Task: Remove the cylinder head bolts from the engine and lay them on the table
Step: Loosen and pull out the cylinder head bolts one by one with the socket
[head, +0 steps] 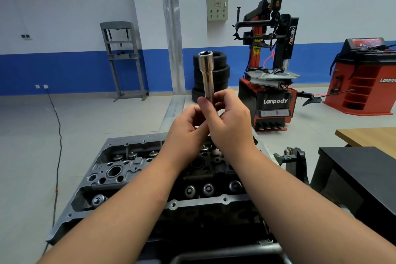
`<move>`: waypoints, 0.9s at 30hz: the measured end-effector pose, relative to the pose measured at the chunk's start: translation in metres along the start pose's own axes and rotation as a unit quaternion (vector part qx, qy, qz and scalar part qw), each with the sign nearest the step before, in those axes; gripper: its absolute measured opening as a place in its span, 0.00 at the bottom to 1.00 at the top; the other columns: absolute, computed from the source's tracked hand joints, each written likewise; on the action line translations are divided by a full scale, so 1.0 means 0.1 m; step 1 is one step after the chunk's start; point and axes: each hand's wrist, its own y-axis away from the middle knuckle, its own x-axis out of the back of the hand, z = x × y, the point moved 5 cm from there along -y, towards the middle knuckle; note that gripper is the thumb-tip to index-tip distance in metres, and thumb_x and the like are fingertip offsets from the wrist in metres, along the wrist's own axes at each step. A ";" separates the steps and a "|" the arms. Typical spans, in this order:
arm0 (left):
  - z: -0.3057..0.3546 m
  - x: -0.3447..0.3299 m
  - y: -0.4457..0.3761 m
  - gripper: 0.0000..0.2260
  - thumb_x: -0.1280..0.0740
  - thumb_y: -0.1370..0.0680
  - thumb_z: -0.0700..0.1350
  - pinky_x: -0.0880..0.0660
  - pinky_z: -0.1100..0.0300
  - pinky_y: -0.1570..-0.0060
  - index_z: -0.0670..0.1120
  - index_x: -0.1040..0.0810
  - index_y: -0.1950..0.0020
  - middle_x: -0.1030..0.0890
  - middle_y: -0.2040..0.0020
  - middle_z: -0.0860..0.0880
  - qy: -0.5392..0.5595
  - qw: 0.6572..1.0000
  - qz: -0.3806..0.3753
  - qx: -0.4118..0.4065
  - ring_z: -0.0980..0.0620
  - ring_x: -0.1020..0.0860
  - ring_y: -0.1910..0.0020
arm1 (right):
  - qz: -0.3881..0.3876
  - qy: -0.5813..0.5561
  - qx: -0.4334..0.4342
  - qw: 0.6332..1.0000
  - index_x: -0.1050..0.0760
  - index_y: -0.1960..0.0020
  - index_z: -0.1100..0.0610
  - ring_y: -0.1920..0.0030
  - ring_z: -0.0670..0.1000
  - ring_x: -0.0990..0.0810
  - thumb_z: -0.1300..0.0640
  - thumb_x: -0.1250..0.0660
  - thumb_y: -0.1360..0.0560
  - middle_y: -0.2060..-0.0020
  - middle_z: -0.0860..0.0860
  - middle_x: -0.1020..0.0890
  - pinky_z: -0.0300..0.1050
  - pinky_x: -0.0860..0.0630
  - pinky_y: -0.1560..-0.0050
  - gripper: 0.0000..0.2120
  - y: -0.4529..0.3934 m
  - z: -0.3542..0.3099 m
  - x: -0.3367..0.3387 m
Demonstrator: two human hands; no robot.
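Head view. Workshop bay: white wall with a blue band, a grey press frame against it, a stack of tyres, a red tyre changer and a red wheel balancer to your right. A dark worktop sits at your right, with a wooden one behind it; no bolts show on either.

The engine stands directly in front of you and below your forearms, cylinder head uppermost, valve springs and bores exposed. You cannot pick out the head bolts with certainty from here; presumably they sit down in the head, axes vertical.

Key relation: the long socket is raised above the far end of the head, its long axis near upright, open hex end pointing up and away from the engine. It would have to be turned over and brought down to meet any bolt.

Hands: your left hand is curled around the lower end of the socket from the left; your right hand pinches the shaft just above it, thumb across the front. Both are closed on the tool and touching each other. No ratchet or handle is visible; whatever is at the socket's base is hidden by your fingers.

Judgement: tool preparation, bolt removal not yet begun.
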 end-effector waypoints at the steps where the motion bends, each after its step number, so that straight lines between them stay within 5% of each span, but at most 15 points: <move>1: -0.01 0.00 0.00 0.05 0.31 0.17 0.50 0.15 0.52 0.51 0.56 0.19 0.42 0.13 0.47 0.54 0.004 1.000 -0.001 0.002 0.52 0.14 0.47 | 0.001 0.004 0.006 1.000 0.23 0.51 0.54 0.58 0.45 0.21 0.48 0.34 0.22 0.61 0.46 0.20 0.33 0.28 0.59 0.09 0.00 0.00 0.00; 6: -0.03 -0.03 0.02 0.15 0.38 0.17 0.56 0.21 0.54 0.39 0.52 0.19 0.36 0.13 0.44 0.54 0.025 0.999 -0.030 0.022 0.55 0.17 0.41 | -0.017 0.012 0.002 1.000 0.20 0.47 0.58 0.54 0.50 0.21 0.49 0.42 0.18 0.59 0.47 0.20 0.42 0.26 0.55 0.16 0.00 0.00 -0.04; 11: 0.00 0.00 0.02 0.06 0.31 0.18 0.53 0.16 0.57 0.53 0.57 0.19 0.42 0.13 0.49 0.55 -0.012 1.000 -0.011 0.000 0.56 0.15 0.51 | -0.006 -0.015 0.000 1.000 0.28 0.47 0.49 0.57 0.42 0.22 0.45 0.36 0.20 0.60 0.42 0.22 0.29 0.29 0.58 0.08 0.00 -0.02 -0.01; 15: -0.02 0.01 0.01 0.06 0.30 0.18 0.50 0.17 0.43 0.46 0.51 0.18 0.43 0.13 0.49 0.51 0.000 1.000 0.004 0.007 0.49 0.14 0.48 | 0.003 -0.002 0.006 1.000 0.27 0.52 0.50 0.59 0.44 0.23 0.48 0.35 0.21 0.62 0.44 0.22 0.29 0.31 0.60 0.06 -0.01 0.00 0.01; 19: 0.00 -0.04 0.03 0.12 0.38 0.15 0.54 0.20 0.54 0.39 0.53 0.19 0.36 0.13 0.44 0.54 0.018 0.999 -0.033 0.017 0.55 0.17 0.41 | -0.028 0.002 -0.007 1.000 0.22 0.49 0.54 0.55 0.48 0.21 0.47 0.42 0.19 0.59 0.47 0.19 0.41 0.26 0.55 0.14 -0.01 0.02 -0.05; 24: 0.04 -0.03 0.02 0.06 0.34 0.16 0.50 0.19 0.60 0.52 0.58 0.20 0.39 0.14 0.47 0.57 -0.016 1.000 -0.020 -0.004 0.58 0.15 0.48 | -0.018 -0.021 -0.002 1.000 0.27 0.47 0.48 0.55 0.42 0.22 0.43 0.37 0.21 0.58 0.42 0.21 0.28 0.30 0.57 0.10 0.00 -0.01 -0.03; 27: 0.04 -0.03 0.02 0.08 0.32 0.16 0.48 0.16 0.57 0.51 0.61 0.21 0.40 0.14 0.46 0.57 -0.007 1.000 -0.014 -0.011 0.57 0.15 0.47 | -0.001 -0.006 -0.003 1.000 0.28 0.50 0.50 0.57 0.43 0.22 0.45 0.32 0.23 0.60 0.42 0.21 0.29 0.29 0.59 0.10 0.00 0.01 0.00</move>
